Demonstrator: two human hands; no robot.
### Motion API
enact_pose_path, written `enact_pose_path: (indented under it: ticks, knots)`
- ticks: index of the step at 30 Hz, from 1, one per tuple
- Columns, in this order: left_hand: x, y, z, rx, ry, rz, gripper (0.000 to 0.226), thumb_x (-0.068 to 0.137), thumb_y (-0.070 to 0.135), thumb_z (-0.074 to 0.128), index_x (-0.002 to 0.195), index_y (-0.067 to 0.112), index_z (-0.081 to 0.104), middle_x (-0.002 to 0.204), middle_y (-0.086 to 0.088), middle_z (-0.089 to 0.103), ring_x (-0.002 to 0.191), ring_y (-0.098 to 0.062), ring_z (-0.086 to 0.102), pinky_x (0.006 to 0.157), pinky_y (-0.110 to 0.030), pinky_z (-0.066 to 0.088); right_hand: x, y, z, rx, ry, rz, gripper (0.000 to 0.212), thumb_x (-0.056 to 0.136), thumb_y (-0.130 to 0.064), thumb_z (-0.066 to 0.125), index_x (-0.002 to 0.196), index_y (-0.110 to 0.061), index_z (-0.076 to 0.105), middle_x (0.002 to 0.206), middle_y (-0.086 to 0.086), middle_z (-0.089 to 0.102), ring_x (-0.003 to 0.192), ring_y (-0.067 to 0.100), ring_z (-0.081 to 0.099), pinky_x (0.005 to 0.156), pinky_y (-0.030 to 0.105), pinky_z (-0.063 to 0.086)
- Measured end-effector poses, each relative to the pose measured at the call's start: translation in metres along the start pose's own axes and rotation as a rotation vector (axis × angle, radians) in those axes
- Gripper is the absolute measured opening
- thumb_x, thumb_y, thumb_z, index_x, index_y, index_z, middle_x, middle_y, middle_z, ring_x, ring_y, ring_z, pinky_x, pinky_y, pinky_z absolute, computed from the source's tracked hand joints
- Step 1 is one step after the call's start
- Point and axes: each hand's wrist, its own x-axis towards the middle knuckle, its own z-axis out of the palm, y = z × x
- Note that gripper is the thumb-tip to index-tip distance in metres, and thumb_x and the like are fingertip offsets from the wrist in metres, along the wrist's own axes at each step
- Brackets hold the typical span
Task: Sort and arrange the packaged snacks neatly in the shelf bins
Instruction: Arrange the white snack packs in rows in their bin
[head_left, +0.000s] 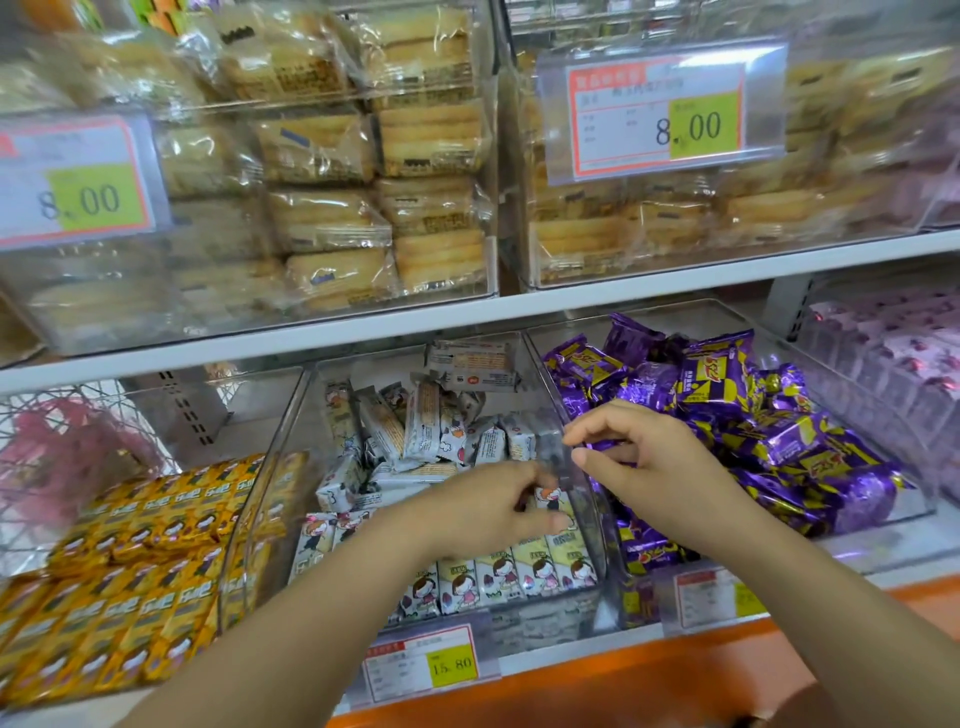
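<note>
Middle bin (524, 621): left hand (483, 509) pinching white cartoon packet (551, 500). Right hand (660, 457) curled over purple packets (779, 415); grasp cannot be told.

White snack packs (415, 436), clear middle bin (540, 618)

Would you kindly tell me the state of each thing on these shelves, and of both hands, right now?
left hand: pinches a white snack pack in the middle bin.
right hand: fingers curled over the purple packs; unclear whether it holds one.
front row of white packs: upright, neatly lined.
rear white packs: jumbled.
purple packs: loose heap.
yellow packs: flat, tidy rows.
</note>
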Motion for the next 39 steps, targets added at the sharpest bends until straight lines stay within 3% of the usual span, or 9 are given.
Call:
enact_pose_path:
  ticks: [6, 10, 14, 20, 24, 28, 32, 35, 39]
  knots:
    - [-0.016, 0.005, 0.01, 0.272, -0.024, 0.024, 0.078, 0.088, 0.063, 0.039, 0.149, 0.023, 0.013, 0.145, -0.004, 0.032, 0.131, -0.023, 0.034, 0.108, -0.038, 0.022, 0.003, -0.005, -0.002, 0.005, -0.01, 0.023, 0.019, 0.086, -0.009, 0.064, 0.083, -0.027, 0.065, 0.086, -0.009, 0.065, 0.076, -0.004, 0.06, 0.067, 0.007, 0.044]
    - [-0.012, 0.0, 0.001, 0.065, -0.028, 0.014, 0.063, 0.09, 0.057, 0.045, 0.143, 0.025, 0.034, 0.136, -0.002, 0.046, 0.117, -0.018, 0.048, 0.101, -0.031, 0.038, 0.012, -0.004, -0.005, 0.015, -0.004, 0.027, 0.02, 0.086, -0.01, 0.064, 0.081, -0.029, 0.065, 0.084, -0.008, 0.066, 0.078, 0.0, 0.061, 0.074, 0.012, 0.049]
    - [0.015, -0.021, -0.021, 0.055, 0.356, -0.067, 0.024, 0.095, 0.027, 0.054, 0.119, 0.024, 0.062, 0.115, 0.007, 0.063, 0.096, -0.011, 0.061, 0.085, -0.025, 0.05, 0.023, 0.002, -0.011, -0.028, -0.041, 0.024, 0.017, 0.086, -0.014, 0.065, 0.082, -0.031, 0.065, 0.081, -0.009, 0.065, 0.075, 0.003, 0.06, 0.074, 0.018, 0.05]
    - [0.075, -0.035, -0.018, 0.494, 0.313, -0.161, 0.053, 0.08, 0.061, 0.061, 0.121, 0.027, 0.055, 0.108, -0.001, 0.064, 0.097, -0.022, 0.06, 0.077, -0.028, 0.044, 0.032, 0.003, -0.014, -0.034, -0.07, 0.022, 0.015, 0.087, -0.017, 0.064, 0.084, -0.032, 0.065, 0.077, -0.008, 0.063, 0.067, 0.003, 0.057, 0.066, 0.014, 0.048]
    - [0.086, -0.038, -0.01, 0.675, 0.346, -0.182, 0.056, 0.08, 0.062, 0.056, 0.123, 0.026, 0.053, 0.108, -0.004, 0.065, 0.099, -0.024, 0.061, 0.083, -0.031, 0.038, 0.033, 0.004, -0.013, -0.023, -0.064, 0.022, 0.015, 0.087, -0.016, 0.064, 0.084, -0.031, 0.065, 0.075, -0.009, 0.063, 0.063, -0.002, 0.055, 0.064, 0.012, 0.046]
    - [0.072, -0.037, -0.028, 0.243, 0.425, -0.202, 0.03, 0.086, 0.036, 0.06, 0.114, 0.025, 0.059, 0.108, 0.002, 0.064, 0.084, -0.015, 0.058, 0.07, -0.024, 0.045, 0.032, 0.004, -0.013, -0.034, -0.067, 0.027, 0.015, 0.087, -0.017, 0.063, 0.084, -0.032, 0.065, 0.078, -0.008, 0.064, 0.071, 0.006, 0.06, 0.068, 0.017, 0.05]
    - [0.045, -0.046, -0.05, -0.14, 0.501, -0.205, 0.034, 0.088, 0.025, 0.059, 0.121, 0.032, 0.053, 0.108, 0.01, 0.055, 0.073, -0.006, 0.059, 0.056, -0.017, 0.046, 0.032, 0.001, -0.011, -0.059, -0.062, 0.013, 0.02, 0.087, -0.016, 0.064, 0.081, -0.035, 0.063, 0.076, -0.01, 0.063, 0.069, 0.001, 0.058, 0.066, 0.014, 0.049]
    - [0.028, -0.05, -0.055, -0.272, 0.45, -0.146, 0.029, 0.09, 0.019, 0.057, 0.107, 0.042, 0.053, 0.117, 0.012, 0.053, 0.084, -0.014, 0.063, 0.064, -0.024, 0.05, 0.032, -0.001, -0.009, -0.086, -0.059, 0.004, 0.021, 0.087, -0.015, 0.064, 0.08, -0.035, 0.062, 0.076, -0.01, 0.062, 0.071, 0.002, 0.058, 0.066, 0.012, 0.049]
    - [0.023, -0.05, -0.054, -0.386, 0.392, -0.114, 0.033, 0.093, 0.014, 0.051, 0.1, 0.046, 0.056, 0.101, 0.01, 0.057, 0.081, -0.012, 0.063, 0.067, -0.022, 0.05, 0.035, -0.002, -0.006, -0.104, -0.061, -0.001, 0.021, 0.086, -0.015, 0.064, 0.08, -0.036, 0.062, 0.074, -0.009, 0.061, 0.066, 0.002, 0.054, 0.064, 0.012, 0.046]
